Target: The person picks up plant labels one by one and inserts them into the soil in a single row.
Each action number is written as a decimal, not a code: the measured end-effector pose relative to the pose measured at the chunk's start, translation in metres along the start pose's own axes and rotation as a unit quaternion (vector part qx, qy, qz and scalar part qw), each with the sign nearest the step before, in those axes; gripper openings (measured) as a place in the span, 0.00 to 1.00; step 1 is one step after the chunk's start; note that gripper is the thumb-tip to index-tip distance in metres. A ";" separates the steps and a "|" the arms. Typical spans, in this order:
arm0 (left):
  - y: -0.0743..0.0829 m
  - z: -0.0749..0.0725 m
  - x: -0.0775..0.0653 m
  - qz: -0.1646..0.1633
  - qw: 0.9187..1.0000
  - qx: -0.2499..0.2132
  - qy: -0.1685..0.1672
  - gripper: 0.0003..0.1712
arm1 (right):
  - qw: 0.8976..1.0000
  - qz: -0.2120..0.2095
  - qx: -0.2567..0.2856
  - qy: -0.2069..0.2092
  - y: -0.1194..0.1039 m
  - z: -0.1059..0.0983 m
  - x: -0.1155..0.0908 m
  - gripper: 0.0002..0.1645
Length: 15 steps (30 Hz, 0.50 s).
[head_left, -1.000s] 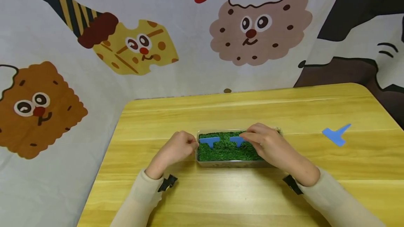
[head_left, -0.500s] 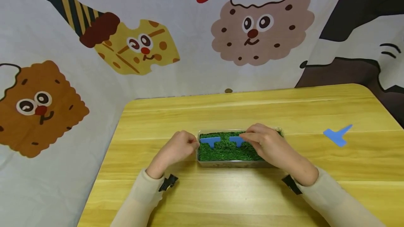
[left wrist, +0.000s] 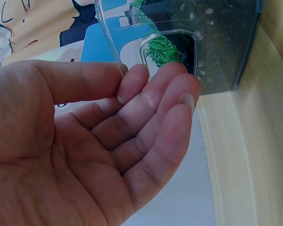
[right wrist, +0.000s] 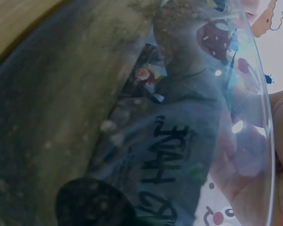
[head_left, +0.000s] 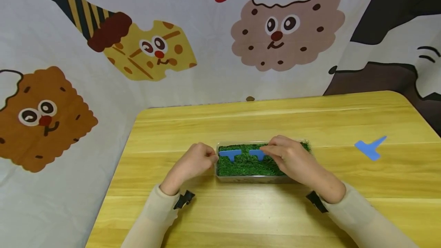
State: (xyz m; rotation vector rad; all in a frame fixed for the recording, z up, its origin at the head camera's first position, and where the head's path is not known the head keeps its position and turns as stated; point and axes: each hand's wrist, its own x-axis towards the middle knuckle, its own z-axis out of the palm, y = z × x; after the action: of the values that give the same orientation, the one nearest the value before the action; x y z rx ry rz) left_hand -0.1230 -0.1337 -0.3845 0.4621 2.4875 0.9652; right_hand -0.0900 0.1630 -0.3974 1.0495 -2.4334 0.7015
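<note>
Two blue T-shaped labels (head_left: 230,153) stand with their stems downward in the green grass (head_left: 244,169) of a clear box (head_left: 253,180), which sits around the middle of the desk (head_left: 241,217), its long axis running left to right, roughly parallel to the back edge. The crossbars of both run the same way as the box, end to end with a gap between them. At the box's left end, the left hand (head_left: 190,166) has its fingers (left wrist: 165,146) curled, thumb and fingertip pinching the clear rim just beside the left label's outer end. The right hand (head_left: 297,160) reaches over from the front right, and its fingers and thumb grasp the outer end of the right-hand label (head_left: 255,152); the right wrist view, blurred and mostly filled by the clear wall, hides that grip. A third blue label (head_left: 369,149) lies flat on the desk, well apart from the box toward the right edge, its broad bar slanting and its narrow stem pointing to the back right corner. Pale sleeves (head_left: 365,211) cover both forearms, and a cloth (head_left: 210,60) printed with cartoon biscuits and cheese hangs beyond the back edge.
</note>
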 end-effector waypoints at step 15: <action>-0.001 0.000 0.001 -0.006 1.000 0.000 0.000 0.15 | 1.000 -0.005 0.010 0.014 0.003 -0.002 0.001 0.15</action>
State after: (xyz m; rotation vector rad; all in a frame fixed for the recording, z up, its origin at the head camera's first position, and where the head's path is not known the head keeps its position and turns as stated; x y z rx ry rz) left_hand -0.1240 -0.1342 -0.3849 0.4465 2.4872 0.9599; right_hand -0.0923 0.1652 -0.3959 1.0524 -2.3996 0.7339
